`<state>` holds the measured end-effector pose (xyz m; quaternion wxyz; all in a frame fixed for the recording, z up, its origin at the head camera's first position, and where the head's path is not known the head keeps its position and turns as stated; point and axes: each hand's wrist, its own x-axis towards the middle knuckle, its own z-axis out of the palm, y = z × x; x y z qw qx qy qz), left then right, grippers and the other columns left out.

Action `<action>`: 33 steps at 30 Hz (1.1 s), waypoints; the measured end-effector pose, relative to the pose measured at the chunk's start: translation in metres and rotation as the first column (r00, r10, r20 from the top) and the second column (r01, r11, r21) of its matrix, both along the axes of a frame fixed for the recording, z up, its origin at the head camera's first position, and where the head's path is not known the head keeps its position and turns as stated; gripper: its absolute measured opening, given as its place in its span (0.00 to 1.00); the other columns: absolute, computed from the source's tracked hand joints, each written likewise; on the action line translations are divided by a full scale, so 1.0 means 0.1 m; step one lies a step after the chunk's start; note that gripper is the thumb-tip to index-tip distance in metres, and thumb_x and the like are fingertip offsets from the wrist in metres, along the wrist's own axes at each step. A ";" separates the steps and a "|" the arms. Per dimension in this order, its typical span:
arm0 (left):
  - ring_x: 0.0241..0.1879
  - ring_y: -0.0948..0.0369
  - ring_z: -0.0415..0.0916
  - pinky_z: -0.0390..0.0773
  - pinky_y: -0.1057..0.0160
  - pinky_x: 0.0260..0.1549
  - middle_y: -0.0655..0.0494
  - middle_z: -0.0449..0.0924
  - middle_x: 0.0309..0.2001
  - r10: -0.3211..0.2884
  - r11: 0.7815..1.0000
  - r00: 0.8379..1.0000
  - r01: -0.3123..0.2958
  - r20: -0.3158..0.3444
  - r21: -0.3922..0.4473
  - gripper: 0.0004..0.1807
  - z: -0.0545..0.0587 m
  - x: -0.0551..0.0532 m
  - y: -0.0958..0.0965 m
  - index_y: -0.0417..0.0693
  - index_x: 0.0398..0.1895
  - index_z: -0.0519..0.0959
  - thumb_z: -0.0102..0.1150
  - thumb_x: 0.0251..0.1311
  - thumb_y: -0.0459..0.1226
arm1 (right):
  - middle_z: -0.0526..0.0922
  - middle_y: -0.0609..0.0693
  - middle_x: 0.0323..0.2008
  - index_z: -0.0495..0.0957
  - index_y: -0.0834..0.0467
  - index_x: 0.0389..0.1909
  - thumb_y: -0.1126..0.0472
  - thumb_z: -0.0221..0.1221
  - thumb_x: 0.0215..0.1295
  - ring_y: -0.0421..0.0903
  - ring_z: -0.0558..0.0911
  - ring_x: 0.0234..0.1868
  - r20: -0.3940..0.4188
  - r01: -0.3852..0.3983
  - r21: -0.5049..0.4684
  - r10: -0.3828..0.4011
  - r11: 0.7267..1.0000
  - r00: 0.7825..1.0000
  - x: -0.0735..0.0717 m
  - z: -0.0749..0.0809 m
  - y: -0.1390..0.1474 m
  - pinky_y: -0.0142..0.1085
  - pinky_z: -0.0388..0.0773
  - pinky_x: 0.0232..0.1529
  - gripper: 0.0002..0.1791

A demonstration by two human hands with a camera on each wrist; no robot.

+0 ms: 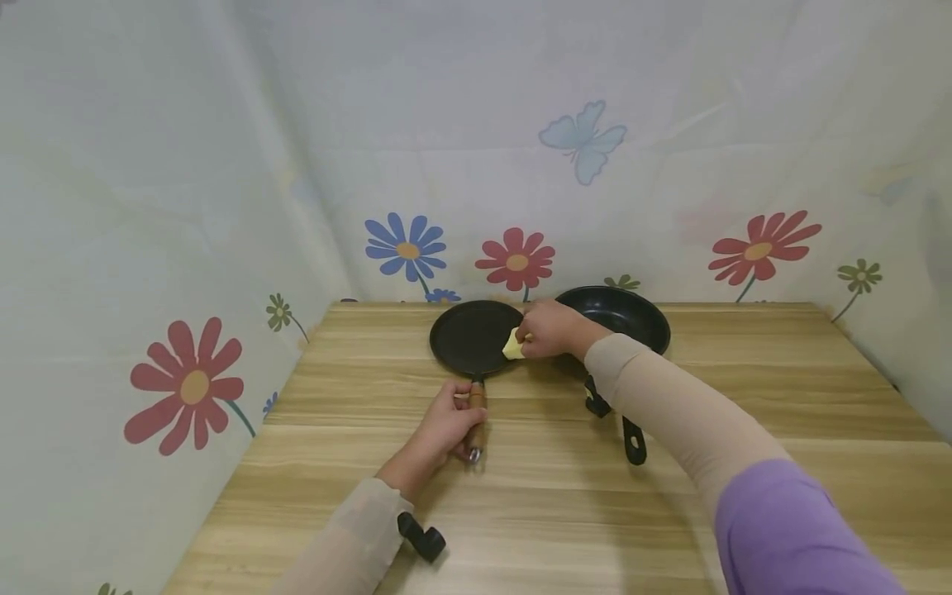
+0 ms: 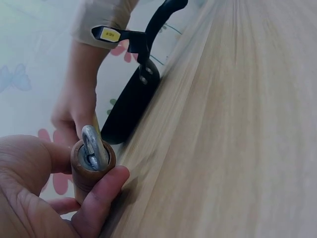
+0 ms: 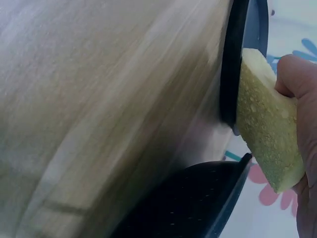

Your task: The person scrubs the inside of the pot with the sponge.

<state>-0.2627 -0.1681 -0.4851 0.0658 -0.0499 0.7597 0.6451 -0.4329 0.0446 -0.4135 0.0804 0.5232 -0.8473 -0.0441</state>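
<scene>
A flat black griddle pan point(image 1: 472, 337) with a wooden handle point(image 1: 477, 403) lies toward the back of the table. My left hand point(image 1: 449, 420) holds that handle between thumb and fingers; its metal hanging ring point(image 2: 94, 146) points at the camera in the left wrist view. At the griddle pan's right rim, my right hand point(image 1: 554, 329) pinches a yellow sponge point(image 3: 267, 124). The sponge's lower edge meets the rim in the right wrist view. Part of the sponge is hidden by the fingers.
Right of the griddle pan stands a deeper black frying pan point(image 1: 632, 312), partly behind my right forearm, its black handle point(image 1: 634, 440) toward me. Both pans are on a wood-grain table point(image 1: 535, 512). A flower-printed cloth point(image 1: 461, 165) hangs behind and on the left.
</scene>
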 end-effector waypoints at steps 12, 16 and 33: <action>0.28 0.52 0.76 0.83 0.58 0.12 0.43 0.67 0.43 0.011 1.000 1.000 -0.011 -0.004 -0.009 0.25 -0.02 -0.01 -0.04 0.40 0.59 0.66 0.62 0.60 0.30 | 0.78 0.46 0.19 0.84 0.54 0.27 0.58 0.56 0.59 0.49 0.75 0.26 -0.041 0.243 -0.129 -0.250 0.961 0.967 -0.12 -0.18 -0.21 0.45 0.75 0.42 0.09; 0.29 0.52 0.75 0.82 0.58 0.11 0.44 0.66 0.42 0.045 0.999 0.999 -0.045 -0.014 -0.015 0.27 -0.01 0.01 -0.09 0.39 0.60 0.67 0.63 0.58 0.29 | 0.81 0.47 0.22 0.83 0.55 0.26 0.56 0.56 0.61 0.49 0.76 0.28 0.016 0.318 -0.193 -0.321 0.928 0.947 -0.17 -0.24 -0.42 0.45 0.77 0.44 0.10; 0.27 0.53 0.75 0.81 0.58 0.09 0.45 0.67 0.39 0.023 1.000 0.999 -0.023 -0.022 0.000 0.25 0.02 0.02 -0.01 0.40 0.57 0.69 0.65 0.55 0.29 | 0.85 0.52 0.32 0.83 0.57 0.31 0.55 0.55 0.68 0.54 0.81 0.40 0.108 0.525 -0.285 -0.518 0.802 0.849 -0.25 -0.41 -0.84 0.49 0.76 0.55 0.13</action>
